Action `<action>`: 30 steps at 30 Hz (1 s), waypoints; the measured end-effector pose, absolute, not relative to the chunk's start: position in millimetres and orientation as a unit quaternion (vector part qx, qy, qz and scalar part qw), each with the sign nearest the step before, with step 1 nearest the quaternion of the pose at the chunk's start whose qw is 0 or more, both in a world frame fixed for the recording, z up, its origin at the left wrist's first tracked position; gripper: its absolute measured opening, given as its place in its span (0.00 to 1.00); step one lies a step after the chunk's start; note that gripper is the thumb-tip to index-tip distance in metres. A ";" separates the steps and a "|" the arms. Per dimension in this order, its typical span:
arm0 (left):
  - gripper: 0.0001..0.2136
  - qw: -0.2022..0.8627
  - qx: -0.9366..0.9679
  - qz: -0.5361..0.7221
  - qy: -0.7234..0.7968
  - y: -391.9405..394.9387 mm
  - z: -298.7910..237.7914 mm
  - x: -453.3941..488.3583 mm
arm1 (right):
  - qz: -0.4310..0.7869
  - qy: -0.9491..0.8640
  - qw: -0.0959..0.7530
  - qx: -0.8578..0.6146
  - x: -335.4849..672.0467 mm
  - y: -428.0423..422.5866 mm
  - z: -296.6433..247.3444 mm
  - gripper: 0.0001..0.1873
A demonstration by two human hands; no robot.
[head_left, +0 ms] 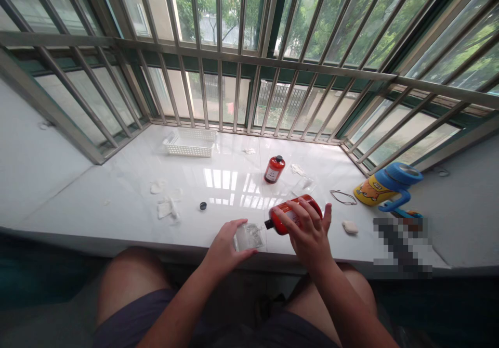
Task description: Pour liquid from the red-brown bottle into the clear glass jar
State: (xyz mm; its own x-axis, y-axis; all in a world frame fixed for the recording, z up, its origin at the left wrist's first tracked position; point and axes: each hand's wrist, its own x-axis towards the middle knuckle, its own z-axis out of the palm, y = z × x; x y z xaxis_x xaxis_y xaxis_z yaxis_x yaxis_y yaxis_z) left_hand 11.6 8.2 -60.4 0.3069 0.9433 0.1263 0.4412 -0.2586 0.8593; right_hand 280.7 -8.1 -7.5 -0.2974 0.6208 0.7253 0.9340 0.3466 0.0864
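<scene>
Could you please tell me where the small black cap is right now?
In the head view, the small black cap lies on the white windowsill, just beyond the left hand and right of the crumpled white tissues.

Glossy polished-stone sill (117,202), shiny red plastic bottle (281,214), matt white plastic basket (189,143), bars (219,77) perhaps brushed steel

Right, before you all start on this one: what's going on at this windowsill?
A person at a white window ledge holds a small clear plastic packet in their left hand and a tilted red bottle in their right hand, its dark neck pointing at the packet. A second red bottle stands upright further back, near a white plastic basket.
</scene>
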 end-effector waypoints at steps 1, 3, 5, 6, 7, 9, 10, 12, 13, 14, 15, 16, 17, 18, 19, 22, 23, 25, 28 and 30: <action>0.35 0.372 0.718 0.337 0.482 8.2 -60.3 11.5 | -0.259 -0.763 0.304 -0.509 280.5 -7.9 -7.0 0.27; 0.34 0.373 0.717 0.338 0.483 8.3 -59.9 11.5 | -0.261 -0.762 0.305 -0.508 280.4 -7.7 -6.1 0.26; 0.34 0.372 0.716 0.337 0.485 8.3 -59.2 11.5 | -0.263 -0.762 0.304 -0.508 280.4 -7.5 -5.4 0.26; 0.34 0.372 0.716 0.337 0.486 8.4 -58.9 11.5 | -0.265 -0.762 0.304 -0.507 280.4 -7.4 -5.1 0.26; 0.34 0.372 0.716 0.336 0.486 8.5 -58.7 11.6 | -0.266 -0.762 0.304 -0.506 280.5 -7.4 -4.9 0.25; 0.35 0.373 0.716 0.335 0.486 8.6 -58.2 11.8 | -0.267 -0.762 0.304 -0.506 280.5 -7.3 -4.5 0.25; 0.35 0.373 0.716 0.335 0.486 8.7 -58.0 11.9 | -0.267 -0.762 0.304 -0.506 280.6 -7.2 -4.3 0.25; 0.34 0.374 0.716 0.335 0.485 8.9 -57.6 12.1 | -0.267 -0.762 0.303 -0.506 280.7 -7.0 -4.2 0.24; 0.34 0.374 0.715 0.336 0.485 9.0 -57.3 12.2 | -0.266 -0.762 0.303 -0.506 280.8 -6.9 -4.3 0.25; 0.34 0.374 0.715 0.336 0.485 9.0 -56.9 12.3 | -0.266 -0.763 0.304 -0.506 281.0 -6.8 -4.5 0.25; 0.34 0.374 0.715 0.337 0.486 9.0 -56.5 12.3 | -0.265 -0.763 0.304 -0.505 281.2 -6.7 -4.7 0.25; 0.34 0.373 0.714 0.338 0.486 8.9 -56.1 12.3 | -0.265 -0.763 0.303 -0.505 281.4 -6.6 -4.9 0.25; 0.34 0.372 0.713 0.340 0.487 8.8 -55.8 12.2 | -0.264 -0.764 0.303 -0.505 281.5 -6.5 -5.1 0.25; 0.34 0.372 0.713 0.340 0.488 8.7 -55.6 12.2 | -0.263 -0.765 0.302 -0.505 281.6 -6.4 -5.2 0.26; 0.34 0.373 0.712 0.340 0.489 8.7 -55.5 12.1 | -0.262 -0.765 0.301 -0.505 281.7 -6.3 -5.2 0.26; 0.34 0.376 0.712 0.333 0.491 8.9 -56.5 11.9 | -0.263 -0.767 0.299 -0.504 281.2 -5.8 -3.9 0.27; 0.35 0.377 0.712 0.331 0.491 9.1 -57.0 11.8 | -0.265 -0.767 0.298 -0.503 280.9 -5.6 -3.2 0.26; 0.35 0.377 0.714 0.330 0.490 9.6 -57.9 11.8 | -0.269 -0.767 0.299 -0.500 280.3 -5.3 -1.6 0.26; 0.35 0.374 0.714 0.334 0.489 9.9 -58.3 11.8 | -0.271 -0.768 0.298 -0.498 279.6 -5.0 0.4 0.27; 0.34 0.373 0.715 0.334 0.488 9.8 -58.1 11.9 | -0.271 -0.769 0.296 -0.497 279.5 -4.8 1.0 0.27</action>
